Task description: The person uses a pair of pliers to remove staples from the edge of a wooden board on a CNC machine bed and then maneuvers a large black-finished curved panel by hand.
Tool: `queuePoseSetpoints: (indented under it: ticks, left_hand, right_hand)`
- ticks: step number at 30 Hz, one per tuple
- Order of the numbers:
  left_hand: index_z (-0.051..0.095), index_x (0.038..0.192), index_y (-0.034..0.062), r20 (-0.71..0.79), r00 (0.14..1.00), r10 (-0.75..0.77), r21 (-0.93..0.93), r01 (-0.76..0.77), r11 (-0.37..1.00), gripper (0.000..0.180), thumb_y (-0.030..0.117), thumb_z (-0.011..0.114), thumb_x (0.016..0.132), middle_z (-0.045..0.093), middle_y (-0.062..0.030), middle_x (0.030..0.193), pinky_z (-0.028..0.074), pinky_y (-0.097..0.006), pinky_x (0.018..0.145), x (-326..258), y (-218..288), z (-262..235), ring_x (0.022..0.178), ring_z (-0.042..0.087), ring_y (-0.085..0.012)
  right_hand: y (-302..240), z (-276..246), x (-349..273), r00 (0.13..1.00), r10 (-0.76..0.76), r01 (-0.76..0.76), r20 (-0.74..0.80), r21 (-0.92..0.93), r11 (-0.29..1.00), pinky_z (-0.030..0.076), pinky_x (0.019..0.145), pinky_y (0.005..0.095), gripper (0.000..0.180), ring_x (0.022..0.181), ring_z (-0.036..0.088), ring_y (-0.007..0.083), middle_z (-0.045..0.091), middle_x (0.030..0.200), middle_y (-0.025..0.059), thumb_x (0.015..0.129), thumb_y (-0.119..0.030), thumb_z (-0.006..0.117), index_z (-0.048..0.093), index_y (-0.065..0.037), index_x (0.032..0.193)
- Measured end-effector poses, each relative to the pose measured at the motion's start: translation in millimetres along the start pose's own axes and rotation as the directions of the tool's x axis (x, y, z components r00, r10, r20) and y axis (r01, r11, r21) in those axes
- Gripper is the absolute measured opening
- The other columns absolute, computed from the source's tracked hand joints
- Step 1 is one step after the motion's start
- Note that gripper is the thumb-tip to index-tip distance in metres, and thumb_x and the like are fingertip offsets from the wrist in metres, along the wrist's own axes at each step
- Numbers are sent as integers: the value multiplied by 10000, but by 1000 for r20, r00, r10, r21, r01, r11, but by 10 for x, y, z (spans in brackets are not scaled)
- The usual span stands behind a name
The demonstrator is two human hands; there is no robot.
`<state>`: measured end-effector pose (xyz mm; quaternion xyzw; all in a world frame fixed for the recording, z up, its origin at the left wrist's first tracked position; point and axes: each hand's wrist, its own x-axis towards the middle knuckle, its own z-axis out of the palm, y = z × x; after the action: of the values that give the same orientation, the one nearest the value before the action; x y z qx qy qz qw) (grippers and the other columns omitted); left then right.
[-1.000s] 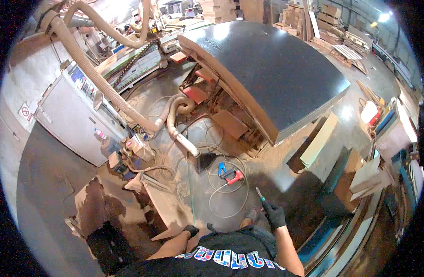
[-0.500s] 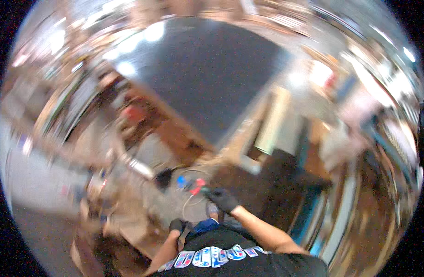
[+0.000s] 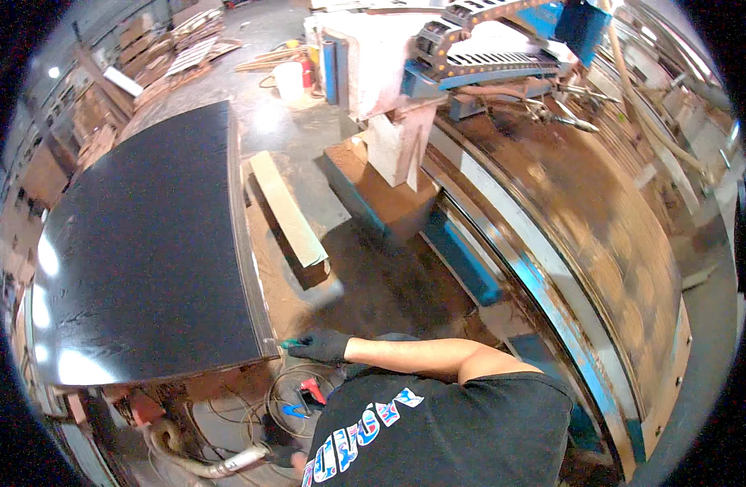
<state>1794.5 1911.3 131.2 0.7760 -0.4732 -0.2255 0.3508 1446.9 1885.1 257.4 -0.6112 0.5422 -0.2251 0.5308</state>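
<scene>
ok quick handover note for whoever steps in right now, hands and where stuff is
Right hand: gloved, reaching out to the near corner of the big dark panel, closed on a small green-tipped tool.
Left hand: not in view, hidden below the torso.
Below the panel corner: coiled cables with red and blue clips on the dusty floor, and a pale hose.
A wooden plank lies right of the panel; the large blue-framed machine bed is further right.
Done or left: cannot tell from this view.

A single view is given, taken from a head-worn fisheye camera looking steeply down over the wearer's shoulder. The dark panel (image 3: 146, 243) is seen at left, the machine bed (image 3: 600, 235) at right, and the sawdust-strewn floor (image 3: 365, 276) between, all close, with straight edges bent toward the rim.
</scene>
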Motion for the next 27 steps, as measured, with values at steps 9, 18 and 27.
queuePoseSetpoints:
  ticks: [9, 18, 27]
  left_hand:
    - [619, 1028, -12, -161, 953, 258, -39, -267, 963, 347, 283, 537, 866, 593, -182, 1100, 420, -374, 873, 1202, 1184, -141, 1011, 565, -304]
    - [593, 1079, -24, -216, 919, 330, 65, -324, 944, 359, 271, 520, 890, 566, -184, 1180, 393, -373, 930, 1776, 1571, -103, 1076, 531, -307]
    - [618, 1051, 18, -147, 866, 478, 682, -261, 683, 296, 231, 526, 867, 578, -190, 1153, 376, -416, 968, 1778, 2081, 268, 1100, 512, -346]
  right_hand:
    - [-109, -199, 224, 965, 65, -51, -254, 58, 997, 431, 687, 459, 674, 728, 564, 397, 597, 821, 254, 843, -629, 425, 613, 16, 789]
    - [149, -460, 499, 940, 12, 15, -340, 77, 997, 417, 631, 437, 554, 663, 541, 344, 592, 786, 220, 892, -539, 424, 644, -34, 837]
    - [462, -1304, 681, 931, 220, 13, -292, 629, 778, 419, 653, 230, 376, 725, 531, 86, 609, 789, 10, 879, -394, 567, 656, -38, 958]
